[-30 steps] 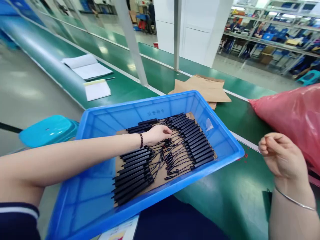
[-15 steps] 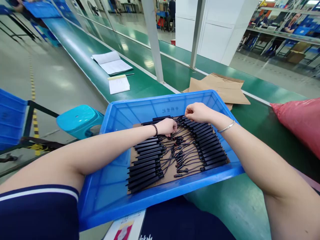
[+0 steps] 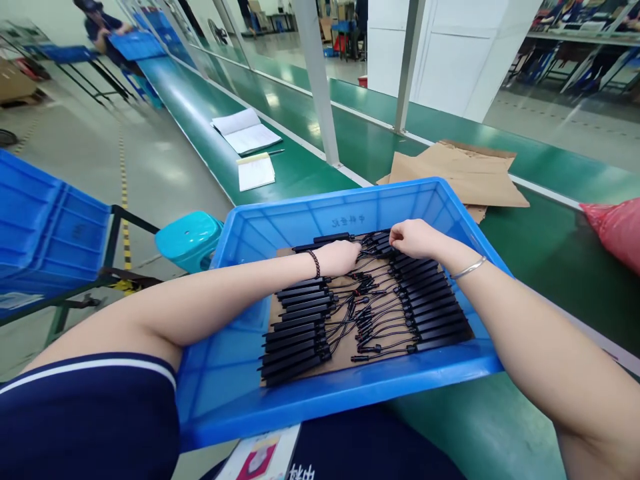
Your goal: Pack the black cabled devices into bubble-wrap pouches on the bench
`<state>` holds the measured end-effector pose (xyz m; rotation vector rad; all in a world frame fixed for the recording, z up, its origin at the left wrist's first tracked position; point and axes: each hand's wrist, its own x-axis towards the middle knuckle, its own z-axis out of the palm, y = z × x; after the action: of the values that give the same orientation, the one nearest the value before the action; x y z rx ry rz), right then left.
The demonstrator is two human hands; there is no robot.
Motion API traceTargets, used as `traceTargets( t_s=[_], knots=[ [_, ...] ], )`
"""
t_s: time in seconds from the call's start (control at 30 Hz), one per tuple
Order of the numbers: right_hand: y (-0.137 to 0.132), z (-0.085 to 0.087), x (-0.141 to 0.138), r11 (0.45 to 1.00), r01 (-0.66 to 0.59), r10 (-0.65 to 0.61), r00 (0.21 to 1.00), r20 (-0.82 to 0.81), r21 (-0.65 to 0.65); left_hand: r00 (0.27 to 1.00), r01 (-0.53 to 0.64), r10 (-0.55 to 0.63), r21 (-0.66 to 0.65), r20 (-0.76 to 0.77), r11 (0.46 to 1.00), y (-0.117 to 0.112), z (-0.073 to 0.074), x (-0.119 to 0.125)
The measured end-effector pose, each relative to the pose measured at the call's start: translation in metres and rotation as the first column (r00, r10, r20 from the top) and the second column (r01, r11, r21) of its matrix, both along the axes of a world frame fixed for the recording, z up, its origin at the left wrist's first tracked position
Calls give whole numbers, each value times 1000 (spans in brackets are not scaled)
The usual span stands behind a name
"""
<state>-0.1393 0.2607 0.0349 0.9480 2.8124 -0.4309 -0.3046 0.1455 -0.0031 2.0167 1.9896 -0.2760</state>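
Observation:
A blue plastic tray (image 3: 280, 400) rests on my lap and the edge of the green belt. Inside it a brown cardboard sheet (image 3: 340, 357) carries two rows of slim black bar-shaped parts (image 3: 295, 327) with thin black wires (image 3: 370, 313) meeting in the middle. My left hand (image 3: 340, 257) is closed with its fingertips down on the wires near the tray's far side. My right hand (image 3: 415, 238) is closed, fingers curled on the top end of the right row of bars (image 3: 430, 300). What each hand pinches is hidden by its fingers.
The green conveyor belt (image 3: 530, 240) runs to the right and away. On it lie flat cardboard pieces (image 3: 465, 173), an open notebook (image 3: 245, 130), a notepad (image 3: 256, 172) and a red plastic bag (image 3: 617, 227). A teal stool (image 3: 187, 233) and blue crates (image 3: 45, 227) stand at left. A person works far back left.
My right hand came down from the air at the right into the tray and now sits on the right row. The view has swung left; my left hand stayed on the wires.

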Motion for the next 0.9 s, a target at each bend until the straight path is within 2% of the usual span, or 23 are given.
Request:
traceTargets(
  t_s=[0.1,0.13,0.2,0.23,0.27,0.33,0.37,0.4,0.43,0.47,0.5,0.57,0.9],
  knots=[
    [2,-3,1,1000,14,-14,1000,-25,-8,1000,17,-18,70,15,997,11,21,-11],
    [3,-4,2,1000,19,-20,999,-34,-10,997,15,-23,115,70,993,15,25,-13],
    [4,-6,2,999,30,-31,998,-51,-14,946,-78,11,194,324,978,22,27,-14],
    [3,-6,2,999,37,-38,997,-60,-15,861,-174,48,204,506,963,24,24,-12],
    [3,-6,2,999,46,-47,996,-71,-15,721,-290,99,170,686,942,26,19,-8],
    [2,-5,2,998,65,-66,993,-100,-10,340,-465,210,-30,917,885,26,6,3],
    [1,-3,2,997,72,-72,991,-112,-6,156,-491,258,-152,953,858,25,-2,10],
    [0,-2,2,997,77,-77,989,-126,-5,7,-481,295,-255,955,839,23,-9,15],
    [0,-1,2,997,81,-81,987,-141,-9,-98,-452,321,-330,942,829,21,-15,21],
    [-1,-1,2,996,83,-85,984,-156,-18,-162,-424,331,-369,929,827,20,-20,25],
    [-2,0,1,996,85,-89,981,-172,-28,-194,-408,326,-378,925,831,19,-23,27],
    [-3,-1,0,995,92,-99,975,-198,-44,-212,-420,293,-358,932,834,18,-27,30],
    [-7,-6,-3,993,113,-115,975,-192,-18,-192,-498,224,-292,955,817,20,-31,30]
  ],
)
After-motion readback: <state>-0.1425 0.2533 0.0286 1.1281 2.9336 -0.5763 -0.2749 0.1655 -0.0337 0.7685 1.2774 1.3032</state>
